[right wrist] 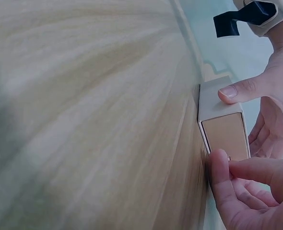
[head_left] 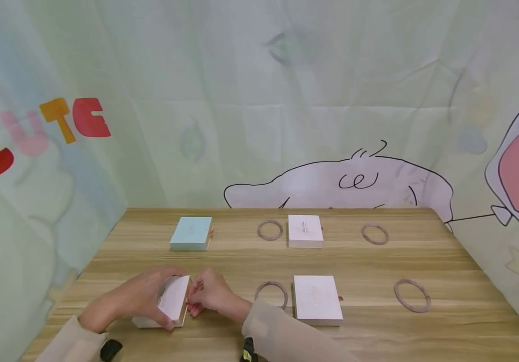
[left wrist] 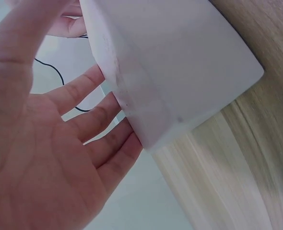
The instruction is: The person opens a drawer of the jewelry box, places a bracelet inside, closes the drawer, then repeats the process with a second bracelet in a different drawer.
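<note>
My left hand (head_left: 139, 296) grips a white drawer-style gift box (head_left: 177, 297) at the front left of the table, thumb on its near side and fingers at its far side. In the left wrist view the fingertips press along one edge of the box (left wrist: 180, 67). At the box's right end, my right hand (head_left: 214, 294) pinches the small pull tab with thumb and forefinger. The right wrist view shows the tan drawer front (right wrist: 225, 132) flush inside the white sleeve, the tab mostly hidden by the fingertips.
Behind stands a light blue box (head_left: 191, 234). Two more white boxes, one at the back (head_left: 305, 232) and one in front (head_left: 317, 297), stand right of centre. Several mauve bangles lie beside them, including a back one (head_left: 258, 230) and a front right one (head_left: 397, 291). A printed curtain (head_left: 241, 125) hangs behind.
</note>
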`<state>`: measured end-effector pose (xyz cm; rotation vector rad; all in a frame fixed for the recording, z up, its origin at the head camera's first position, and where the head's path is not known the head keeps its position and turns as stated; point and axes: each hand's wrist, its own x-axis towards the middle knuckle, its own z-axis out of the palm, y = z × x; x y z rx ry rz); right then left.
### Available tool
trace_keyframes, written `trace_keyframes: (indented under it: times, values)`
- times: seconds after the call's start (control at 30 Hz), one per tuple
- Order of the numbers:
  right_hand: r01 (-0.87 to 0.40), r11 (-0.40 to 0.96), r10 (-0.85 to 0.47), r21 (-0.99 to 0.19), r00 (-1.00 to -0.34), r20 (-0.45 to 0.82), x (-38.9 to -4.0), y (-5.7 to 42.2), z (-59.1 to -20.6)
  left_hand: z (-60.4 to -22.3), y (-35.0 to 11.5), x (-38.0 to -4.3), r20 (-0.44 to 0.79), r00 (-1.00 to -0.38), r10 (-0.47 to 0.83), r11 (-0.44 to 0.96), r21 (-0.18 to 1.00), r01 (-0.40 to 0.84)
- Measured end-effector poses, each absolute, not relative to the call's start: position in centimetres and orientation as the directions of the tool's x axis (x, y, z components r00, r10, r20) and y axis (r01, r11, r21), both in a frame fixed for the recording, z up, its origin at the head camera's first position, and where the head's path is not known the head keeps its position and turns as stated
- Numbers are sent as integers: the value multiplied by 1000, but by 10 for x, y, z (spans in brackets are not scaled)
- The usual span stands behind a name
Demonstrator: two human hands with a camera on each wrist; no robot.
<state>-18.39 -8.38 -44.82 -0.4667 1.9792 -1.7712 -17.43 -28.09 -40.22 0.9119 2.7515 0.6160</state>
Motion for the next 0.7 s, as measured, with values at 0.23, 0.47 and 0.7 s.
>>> trace_keyframes:
  times: [0.23,0.47,0.7]
  values:
    - [41,146,-522,-988,-846,-112,-184,-82,-444,-402,-280,-175,-44,-799,600,731,436,525]
    - [13,199,-496,-980,-861,-112,-182,-82,-442,-403,-281,-174,-43,-797,603,727,441,526]
    - [-14,211,-504,-977,-858,-96,-182,-82,-443,-403,-282,-174,-40,-801,597,725,453,519]
